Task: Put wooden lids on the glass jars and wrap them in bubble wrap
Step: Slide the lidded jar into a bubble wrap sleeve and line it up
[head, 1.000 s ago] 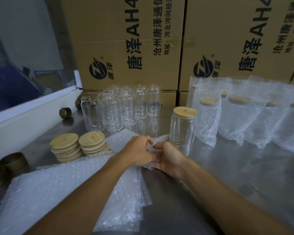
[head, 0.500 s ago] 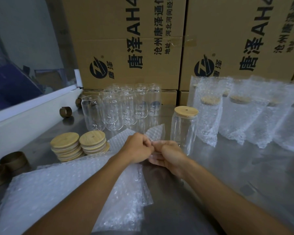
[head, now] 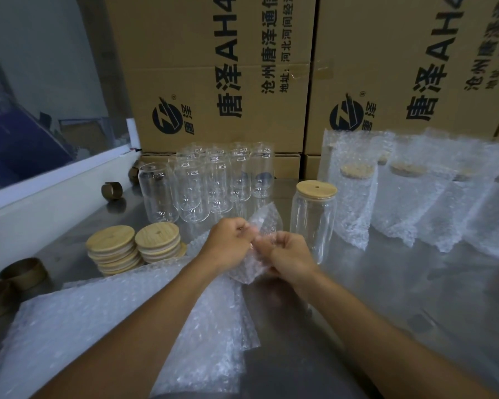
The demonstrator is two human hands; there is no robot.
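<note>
My left hand (head: 231, 243) and my right hand (head: 288, 254) meet at the table's middle, both pinching the edge of a bubble wrap bag (head: 251, 266) lifted off the pile (head: 98, 326). Just right of my hands stands a glass jar with a wooden lid (head: 313, 220). Behind my hands is a group of several open glass jars (head: 205, 185). Two stacks of wooden lids (head: 133, 249) lie to the left. Several lidded jars in bubble wrap (head: 415, 191) stand in a row at the right.
Large cardboard boxes (head: 213, 76) wall off the back of the steel table (head: 401, 298). Brown tape cores (head: 20, 272) lie at the left edge, another (head: 112, 190) further back. A white ledge (head: 55, 194) runs along the left.
My hands have lifted the bubble wrap bag's edge higher off the pile and pulled at it, so its far corner now stands up behind my fingers.
</note>
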